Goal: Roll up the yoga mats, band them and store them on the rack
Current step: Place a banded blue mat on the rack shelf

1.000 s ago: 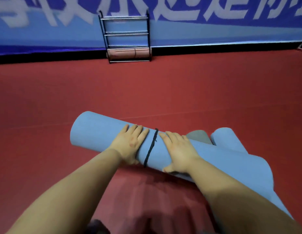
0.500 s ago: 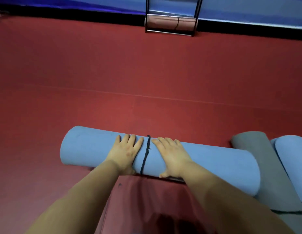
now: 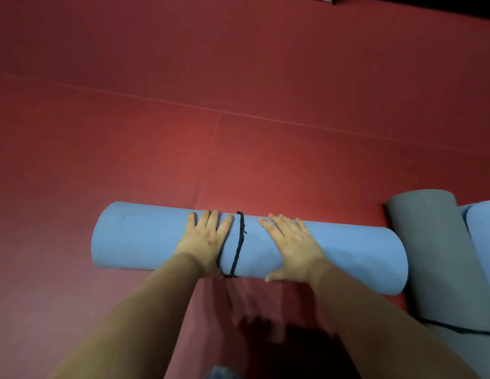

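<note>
A rolled light-blue yoga mat (image 3: pixel 145 236) lies crosswise on the red floor in front of me. A thin black band (image 3: pixel 239 242) circles its middle. My left hand (image 3: pixel 206 237) rests flat on the roll just left of the band, fingers straight. On the other side of the band my right hand (image 3: pixel 291 243) lies flat on the roll, fingers spread, thumb down at the near side. The rack is out of view except for a dark foot at the top edge.
A rolled grey mat (image 3: pixel 440 250) with a black band lies at the right, its end touching the blue roll. Another blue roll (image 3: pixel 483 228) sits behind it at the right edge. Red floor (image 3: pixel 238 105) stretches ahead to a dark wall base.
The view has tilted down, so the rack has left the frame. The blue roll now lies nearly level across the view. My right hand has slid slightly right of the band.
</note>
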{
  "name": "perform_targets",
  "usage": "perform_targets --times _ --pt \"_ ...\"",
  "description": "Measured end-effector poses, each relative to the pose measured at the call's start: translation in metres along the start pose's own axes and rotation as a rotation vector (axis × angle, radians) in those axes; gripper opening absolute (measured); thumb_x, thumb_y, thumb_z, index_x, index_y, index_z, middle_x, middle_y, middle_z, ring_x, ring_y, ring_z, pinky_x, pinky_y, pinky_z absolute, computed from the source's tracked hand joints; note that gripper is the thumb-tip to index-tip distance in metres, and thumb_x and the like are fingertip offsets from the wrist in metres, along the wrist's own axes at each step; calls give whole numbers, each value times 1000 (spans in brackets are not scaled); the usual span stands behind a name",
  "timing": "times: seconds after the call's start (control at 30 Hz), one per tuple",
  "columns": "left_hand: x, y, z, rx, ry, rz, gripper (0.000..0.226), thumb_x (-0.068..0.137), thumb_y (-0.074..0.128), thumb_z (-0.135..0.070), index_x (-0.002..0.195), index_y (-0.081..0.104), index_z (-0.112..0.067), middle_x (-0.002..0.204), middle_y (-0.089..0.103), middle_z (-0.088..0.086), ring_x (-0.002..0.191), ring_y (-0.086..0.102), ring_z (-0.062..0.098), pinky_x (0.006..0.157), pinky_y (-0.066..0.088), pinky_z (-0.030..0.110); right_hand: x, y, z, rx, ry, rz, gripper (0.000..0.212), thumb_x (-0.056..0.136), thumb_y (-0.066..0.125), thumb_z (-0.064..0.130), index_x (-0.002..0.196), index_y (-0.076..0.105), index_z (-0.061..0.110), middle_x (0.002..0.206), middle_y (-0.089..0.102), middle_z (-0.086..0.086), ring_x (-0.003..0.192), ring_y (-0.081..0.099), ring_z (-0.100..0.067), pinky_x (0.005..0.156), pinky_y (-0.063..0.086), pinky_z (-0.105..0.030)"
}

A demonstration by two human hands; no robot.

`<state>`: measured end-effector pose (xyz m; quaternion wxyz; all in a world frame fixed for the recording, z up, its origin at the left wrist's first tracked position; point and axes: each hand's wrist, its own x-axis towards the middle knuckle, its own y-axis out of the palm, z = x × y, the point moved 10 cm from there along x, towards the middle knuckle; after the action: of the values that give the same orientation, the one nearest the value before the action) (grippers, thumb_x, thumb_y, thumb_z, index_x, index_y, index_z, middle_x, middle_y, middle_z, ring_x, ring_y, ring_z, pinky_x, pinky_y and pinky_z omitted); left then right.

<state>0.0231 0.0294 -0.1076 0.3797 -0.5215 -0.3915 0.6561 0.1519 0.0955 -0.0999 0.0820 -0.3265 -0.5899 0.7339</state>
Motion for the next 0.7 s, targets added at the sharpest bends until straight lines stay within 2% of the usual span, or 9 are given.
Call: perform_targets --times 0.1,0.27,0.4,0.47,0.53,0.57,0.63,0.67,0.7 --pt "-1 2 -1 -1 32 84 123 69 63 -68 148 -16 -16 156 -7 16 144 -5 35 113 4 55 -16 5 -20 -50 49 -6 127 62 71 66 148 -15 32 159 -3 1 146 -2 -23 117 -2 -47" --pt "-2 1 10 -7 25 118 129 65 71 -61 145 -25 -28 156 -17 12 144 -13 34 112 4 61 -33 6 -46 -88 147 -5 137 57 73 68 136 -33 33 159 -7 -5 145 -5 -30 114 0 -53" --pt "0 2 9 28 22 126 137 62 76 -58 141 -31 -30 156 -10 13 144 -2 33 112 9 58 -33 8 -49 -97 169 3 135 58 76 62 144 -25 34 158 -11 -10 145 -6 -33 114 3 -52" --pt "0 1 11 30 15 95 139 58 77 -59 143 -29 -27 156 0 11 143 6 30 112 13 56 -32 8 -52 -98 181 -14 136 57 77 61 146 -22 32 158 -4 -10 145 0 -31 114 6 -51" --pt "-1 -2 13 22 5 45 135 59 74 -62 147 -19 -20 154 8 7 142 11 26 112 16 52 -32 8 -51 -81 197 -25 140 52 79 62 149 -14 23 157 10 -10 145 10 -29 113 11 -51" --pt "-2 -3 13 22 6 29 131 60 71 -64 148 -13 -16 154 11 5 141 13 24 112 17 51 -32 11 -51 -104 208 -21 143 45 82 62 152 -2 17 154 21 -12 142 20 -30 112 18 -53" --pt "-7 -6 10 20 12 18 123 64 67 -65 149 -5 -14 153 12 4 140 16 23 112 18 50 -33 14 -53 -117 218 -27 148 19 85 65 145 34 7 136 49 -15 124 49 -35 98 39 -58" --pt "-9 -7 10 13 11 17 120 65 66 -65 149 -2 -14 153 13 4 140 16 24 112 18 50 -34 11 -53 -118 219 -55 146 13 85 65 139 43 6 129 55 -15 118 55 -34 93 44 -58" --pt "-12 -10 10 7 6 11 118 65 65 -66 149 -1 -14 153 13 4 140 16 23 112 18 50 -35 10 -52 -132 221 -16 142 20 85 65 141 40 7 133 51 -14 122 51 -34 96 41 -58"
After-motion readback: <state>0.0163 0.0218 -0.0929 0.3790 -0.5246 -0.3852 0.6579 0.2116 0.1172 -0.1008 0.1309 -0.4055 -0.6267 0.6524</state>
